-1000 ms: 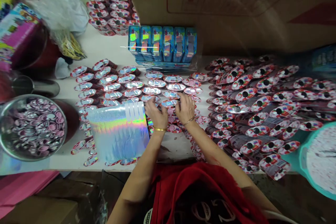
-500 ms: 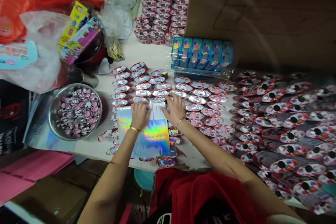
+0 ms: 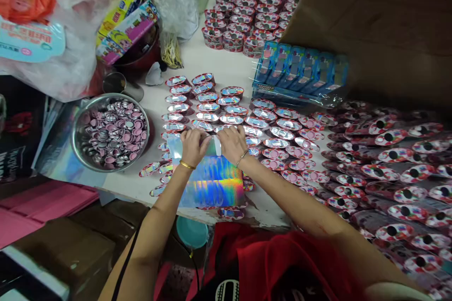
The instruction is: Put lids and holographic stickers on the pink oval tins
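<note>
A shiny holographic sheet (image 3: pixel 212 183) lies on the white table (image 3: pixel 212 63) over rows of small round foil-topped pieces (image 3: pixel 226 108). My left hand (image 3: pixel 193 145) and my right hand (image 3: pixel 231 143) meet at the sheet's far edge, fingers curled and pinching its cut strips. Each wrist wears a thin gold bangle. What exactly the fingertips pinch is hidden.
A steel bowl (image 3: pixel 79 150) of pink and silver discs stands at the left. Blue boxed packs (image 3: pixel 300 73) sit behind, under a big cardboard box (image 3: pixel 381 23). Masses of red-white packets (image 3: pixel 388 160) cover the right. Plastic bags (image 3: pixel 67 42) and stacked cups (image 3: pixel 243 9) lie at the back.
My hands left the round pieces and came onto the holographic sheet, now close together at its far edge. The view swung left.
</note>
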Demonstrator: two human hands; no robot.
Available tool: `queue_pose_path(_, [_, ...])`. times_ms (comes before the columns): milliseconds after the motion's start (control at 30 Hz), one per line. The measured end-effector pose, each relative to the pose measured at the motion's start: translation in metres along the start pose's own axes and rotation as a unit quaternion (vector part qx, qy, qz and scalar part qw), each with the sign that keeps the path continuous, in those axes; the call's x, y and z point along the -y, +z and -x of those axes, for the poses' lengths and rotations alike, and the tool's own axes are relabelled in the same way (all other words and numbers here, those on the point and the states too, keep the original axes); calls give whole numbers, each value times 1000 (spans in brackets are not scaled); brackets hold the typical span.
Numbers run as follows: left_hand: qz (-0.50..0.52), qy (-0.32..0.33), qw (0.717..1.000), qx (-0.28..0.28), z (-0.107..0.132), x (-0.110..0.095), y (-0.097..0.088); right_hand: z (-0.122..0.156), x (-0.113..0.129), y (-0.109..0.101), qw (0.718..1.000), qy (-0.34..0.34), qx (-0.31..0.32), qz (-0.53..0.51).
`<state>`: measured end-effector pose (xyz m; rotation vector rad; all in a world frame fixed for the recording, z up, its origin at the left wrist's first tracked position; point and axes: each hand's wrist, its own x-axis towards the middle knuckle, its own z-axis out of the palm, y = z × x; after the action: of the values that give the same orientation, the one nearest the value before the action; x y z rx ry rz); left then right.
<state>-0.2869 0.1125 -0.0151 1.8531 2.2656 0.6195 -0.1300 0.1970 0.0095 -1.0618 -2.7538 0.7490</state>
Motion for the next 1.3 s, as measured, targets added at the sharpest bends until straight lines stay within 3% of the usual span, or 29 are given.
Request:
queue_pose_path(133, [-57,103,993,8,-7,-5,-4,-11,-7,-10,999,26,29,-2])
queue_pose_path(233, [-63,118,991,-15,-5,-10,-1,-19,-14,-12,999,25,47,2])
queue_pose_path(433, [22,141,990,-22,33,-26,-7,-25,-24,-7,998,27,55,25])
queue_pose_path(533, [106,93,987,-78,44,-32,-20,-25,-28,-5,998,25,51,31])
queue_pose_path(633, [98,6,986,-138,28,-32,-24,-23,-29,-4,999,18,41,31])
queue_pose_path(800, [-86,38,995,30,-12,-27,-8,-21,-28,-2,999,13,36,22])
queue_pose_path(900, [-120,65,989,50,-10,-25,1,-20,-28,0,999,21,34,15])
queue_pose_path(1033, [-88,95,991,24,16,-29,-1,-21,-29,5,999,22,29,10])
queue_pose_path(1133, [-15,76,997,-18,37,-39,-17,-22,-30,10,1000,12,23,11])
queue_pose_path(1233, [117,-4,984,-133,48,-59,-40,-17,-28,9,1000,-7,-14,-23])
queue_pose_path(1300, [223,-80,950,-204,47,-76,-52,-5,-24,2,992,-9,-74,-101])
